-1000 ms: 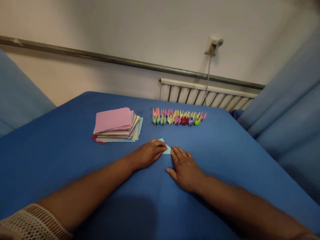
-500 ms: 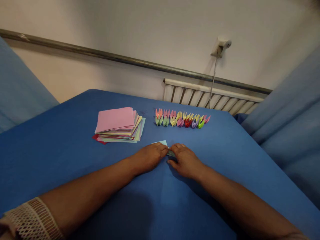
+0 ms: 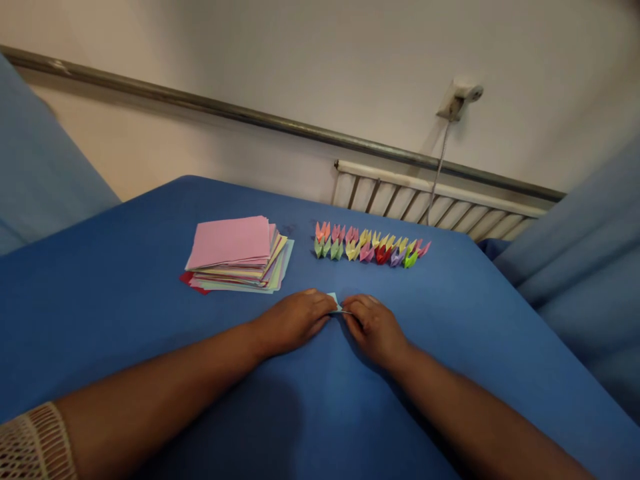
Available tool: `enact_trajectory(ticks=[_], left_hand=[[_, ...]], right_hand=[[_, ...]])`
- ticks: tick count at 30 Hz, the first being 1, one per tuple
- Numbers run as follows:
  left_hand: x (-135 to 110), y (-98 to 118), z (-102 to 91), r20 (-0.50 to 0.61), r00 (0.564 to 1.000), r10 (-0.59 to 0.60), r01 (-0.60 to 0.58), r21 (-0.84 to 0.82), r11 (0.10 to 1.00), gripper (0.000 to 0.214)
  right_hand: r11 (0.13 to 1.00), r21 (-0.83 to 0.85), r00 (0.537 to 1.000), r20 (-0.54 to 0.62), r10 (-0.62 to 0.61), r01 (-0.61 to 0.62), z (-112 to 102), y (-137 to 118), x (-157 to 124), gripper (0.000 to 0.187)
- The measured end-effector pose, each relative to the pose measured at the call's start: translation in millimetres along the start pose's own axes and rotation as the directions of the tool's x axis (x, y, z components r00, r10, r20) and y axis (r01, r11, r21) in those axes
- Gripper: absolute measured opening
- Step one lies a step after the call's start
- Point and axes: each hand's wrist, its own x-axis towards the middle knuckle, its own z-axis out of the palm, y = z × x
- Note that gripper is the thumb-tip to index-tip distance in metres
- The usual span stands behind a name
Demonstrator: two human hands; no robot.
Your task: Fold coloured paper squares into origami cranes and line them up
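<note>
Between my two hands is a small piece of folded light-blue paper (image 3: 335,301), mostly covered by the fingers. My left hand (image 3: 300,319) closes on its left side, fingers pressed together. On the opposite side, my right hand (image 3: 375,328) pinches the right end between thumb and fingers. Both hands are low over the blue tablecloth (image 3: 320,413). Beyond them stand two rows of folded paper cranes (image 3: 367,250) in pink, yellow, green, red and purple. A thick stack of coloured paper sheets (image 3: 230,243), pink on top, lies to the left.
At the table's far side, a white radiator (image 3: 395,193) and a metal rail (image 3: 250,117) run along the wall. A cord (image 3: 439,163) drops from a wall socket (image 3: 456,101). Blue curtains hang at left (image 3: 45,147) and right (image 3: 590,280).
The light-blue paper has come up off its flat position, and less of it shows. My right fingers have curled into a pinch on its end. The camera view has shifted slightly.
</note>
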Motion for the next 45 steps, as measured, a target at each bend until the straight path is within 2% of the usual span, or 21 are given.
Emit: enact_trajectory(ticks=[2,5,7,9,12,14,17,21,26,28,32,34,35,37,40,42,45], left_hand=[[2,0,-0.9,-0.041,0.998,-0.056,0.052,-0.078,0.996,0.023],[3,6,-3.6,-0.076,0.972,-0.221,0.187,-0.318,0.93,0.025],[3,12,-4.9,-0.048,0.927,-0.372,0.303,-0.49,0.817,0.026],[3,16,-5.0,-0.011,0.877,-0.481,0.371,-0.621,0.69,0.028],[4,16,-3.4,0.03,0.834,-0.551,0.401,-0.718,0.568,0.029],[5,13,-2.0,0.057,0.818,-0.572,0.425,-0.73,0.535,0.026],[6,8,-0.1,0.09,0.81,-0.579,0.453,-0.722,0.523,0.024],[6,7,3.5,0.123,0.826,-0.551,0.448,-0.737,0.507,0.023],[5,8,7.2,0.226,0.824,-0.519,0.445,-0.826,0.347,0.027],[5,9,5.5,0.263,0.823,-0.504,0.462,-0.825,0.324,0.031],[6,12,-0.9,0.313,0.828,-0.464,0.511,-0.761,0.399,0.029],[7,15,-2.5,0.325,0.82,-0.471,0.53,-0.742,0.41,0.026],[8,17,-2.8,0.318,0.811,-0.492,0.532,-0.751,0.391,0.025],[9,22,-2.4,0.27,0.783,-0.561,0.495,-0.816,0.297,0.027],[9,30,-1.7,0.182,0.72,-0.67,0.343,-0.932,0.116,0.03],[9,34,-1.4,0.159,0.685,-0.711,0.254,-0.967,0.029,0.03],[8,35,-0.4,0.165,0.662,-0.731,0.182,-0.982,-0.056,0.028]], right_hand=[[0.989,0.144,0.997,-0.071,0.035,-0.025,0,0,0,0.015],[0.917,0.377,0.975,-0.12,0.186,-0.128,-1,-4,0,0.012],[0.823,0.525,0.952,-0.073,0.299,-0.218,-1,-7,1,0.014],[0.69,0.66,0.925,0.018,0.38,-0.297,0,-10,2,0.018],[0.52,0.766,0.886,0.135,0.444,-0.378,1,-12,3,0.023],[0.469,0.783,0.869,0.176,0.463,-0.409,2,-11,4,0.026],[0.437,0.792,0.858,0.2,0.473,-0.426,2,-8,4,0.029],[0.445,0.784,0.855,0.197,0.48,-0.432,1,-9,5,0.028],[0.456,0.777,0.83,0.148,0.537,-0.433,0,-5,7,0.031],[0.471,0.774,0.847,0.152,0.51,-0.423,1,-3,5,0.03],[0.566,0.725,0.9,0.173,0.401,-0.391,2,-4,0,0.024],[0.592,0.72,0.915,0.151,0.374,-0.362,2,-10,-1,0.028],[0.572,0.746,0.916,0.128,0.38,-0.342,2,-13,0,0.034],[0.458,0.832,0.901,0.105,0.421,-0.312,3,-19,1,0.046],[0.283,0.898,0.871,0.182,0.456,-0.336,3,-26,4,0.054],[0.252,0.891,0.873,0.251,0.418,-0.377,2,-28,3,0.054],[0.226,0.9,0.886,0.274,0.373,-0.374,4,-31,0,0.056]])
